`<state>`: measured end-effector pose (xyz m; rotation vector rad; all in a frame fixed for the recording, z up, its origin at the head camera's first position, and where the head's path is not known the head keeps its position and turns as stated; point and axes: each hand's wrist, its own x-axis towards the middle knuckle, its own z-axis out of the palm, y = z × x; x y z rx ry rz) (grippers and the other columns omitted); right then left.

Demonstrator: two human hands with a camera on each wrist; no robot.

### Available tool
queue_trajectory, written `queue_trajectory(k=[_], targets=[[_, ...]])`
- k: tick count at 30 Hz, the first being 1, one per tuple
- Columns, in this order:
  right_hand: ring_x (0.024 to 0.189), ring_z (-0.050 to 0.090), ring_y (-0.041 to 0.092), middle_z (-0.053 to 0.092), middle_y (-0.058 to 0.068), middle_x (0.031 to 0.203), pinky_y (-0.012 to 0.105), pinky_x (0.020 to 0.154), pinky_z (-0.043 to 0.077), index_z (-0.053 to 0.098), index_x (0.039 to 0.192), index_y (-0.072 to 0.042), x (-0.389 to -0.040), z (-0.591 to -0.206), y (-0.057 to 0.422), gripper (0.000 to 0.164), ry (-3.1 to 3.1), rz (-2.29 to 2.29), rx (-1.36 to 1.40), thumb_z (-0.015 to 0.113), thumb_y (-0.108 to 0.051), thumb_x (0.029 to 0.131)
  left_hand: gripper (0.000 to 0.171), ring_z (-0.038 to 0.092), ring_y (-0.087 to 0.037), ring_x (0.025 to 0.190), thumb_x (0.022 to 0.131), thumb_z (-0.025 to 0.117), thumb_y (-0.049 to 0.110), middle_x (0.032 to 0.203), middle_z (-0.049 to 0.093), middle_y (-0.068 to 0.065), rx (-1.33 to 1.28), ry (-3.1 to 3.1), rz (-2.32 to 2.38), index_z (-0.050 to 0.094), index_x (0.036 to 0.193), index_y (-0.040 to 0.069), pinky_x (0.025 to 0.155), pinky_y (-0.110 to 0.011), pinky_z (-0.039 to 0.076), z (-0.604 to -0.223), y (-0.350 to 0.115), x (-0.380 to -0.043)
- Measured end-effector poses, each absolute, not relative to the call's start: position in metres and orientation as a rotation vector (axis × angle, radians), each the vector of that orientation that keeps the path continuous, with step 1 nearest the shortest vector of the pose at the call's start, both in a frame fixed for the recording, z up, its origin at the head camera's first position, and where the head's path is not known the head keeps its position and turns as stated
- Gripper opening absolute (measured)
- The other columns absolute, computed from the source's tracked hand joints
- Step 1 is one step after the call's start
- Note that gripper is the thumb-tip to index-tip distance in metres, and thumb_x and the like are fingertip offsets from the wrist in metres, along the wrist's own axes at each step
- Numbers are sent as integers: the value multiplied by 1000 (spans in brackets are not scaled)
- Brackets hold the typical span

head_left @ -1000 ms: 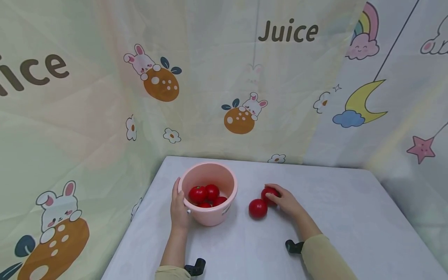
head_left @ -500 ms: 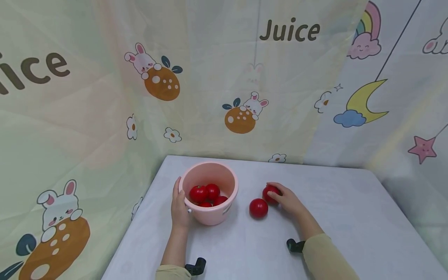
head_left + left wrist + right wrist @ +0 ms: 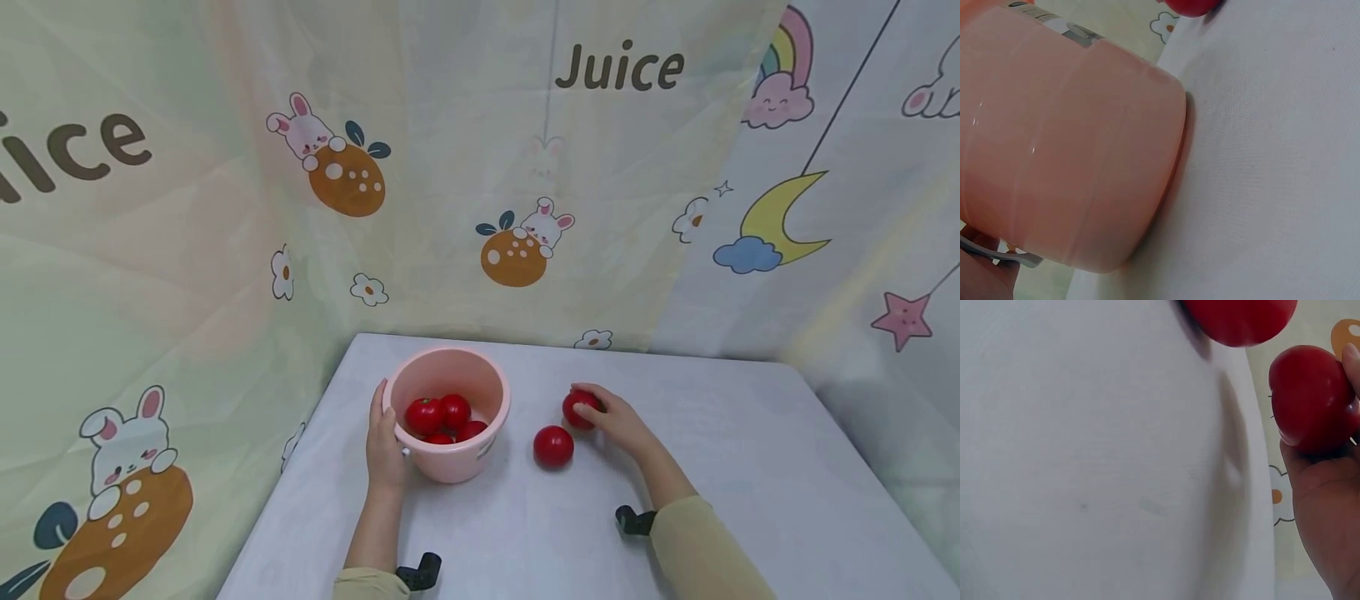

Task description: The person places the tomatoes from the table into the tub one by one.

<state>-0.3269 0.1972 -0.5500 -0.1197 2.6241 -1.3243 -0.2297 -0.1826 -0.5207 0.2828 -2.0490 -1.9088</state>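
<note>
A pink bucket (image 3: 448,462) stands at the left of the table with several red tomatoes (image 3: 425,416) in it. My left hand (image 3: 385,450) holds the bucket's left side, its fingers and thumb spread round the wall below the rim. A grey bucket handle (image 3: 997,251) shows by that hand in the left wrist view. To the right of the bucket, my right hand (image 3: 621,423) grips a red tomato (image 3: 581,409) between thumb and fingers. In the right wrist view that tomato (image 3: 1310,399) is held just off the table. Another tomato (image 3: 553,447) lies on the cloth just in front of it.
A white cloth covers the table (image 3: 720,450). Printed curtains (image 3: 450,167) hang behind and on both sides, close to the table's edges. A black wrist mount (image 3: 420,572) sits on the left forearm and another mount (image 3: 634,522) on the right.
My right hand has lifted its tomato slightly up and away from the one lying beside it. The left hand and the bucket have stayed put.
</note>
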Motion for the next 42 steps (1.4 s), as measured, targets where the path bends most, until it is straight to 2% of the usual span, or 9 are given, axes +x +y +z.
queue_trajectory(k=[8,15,27,34,42], targets=[[137,39,38,45,9,147,53,92,55,45,144,-37,-329,-535,197,70,2644,-1321,-142,68,-60,83,57,31,-17,146,100,50,33,156,33,18,282,-2053,-1903,26,148,55,105,-53,47,-521,-182,-229],[136,41,39,45,10,147,55,92,55,43,146,-34,-329,-515,192,75,2647,-1360,-215,72,-58,82,57,30,-17,147,101,49,34,157,31,19,301,-2054,-1908,25,147,56,106,-54,45,-520,-182,-229],[133,42,38,46,10,145,56,93,54,45,145,-34,-332,-487,189,69,2657,-1382,-280,73,-50,84,56,30,-16,146,101,49,34,156,32,20,298,-2052,-1905,26,146,57,106,-54,45,-520,-181,-228],[131,45,38,48,10,143,50,90,57,44,145,-34,-334,-470,187,70,2685,-1361,-344,73,-52,84,56,31,-16,146,101,49,35,155,33,20,301,-2055,-1891,26,146,57,106,-56,45,-521,-181,-230],[131,44,37,47,9,143,48,88,58,44,145,-33,-337,-449,182,71,2694,-1372,-400,76,-46,83,54,31,-15,145,101,48,36,154,34,22,322,-2056,-1891,26,146,57,106,-57,44,-521,-180,-231]])
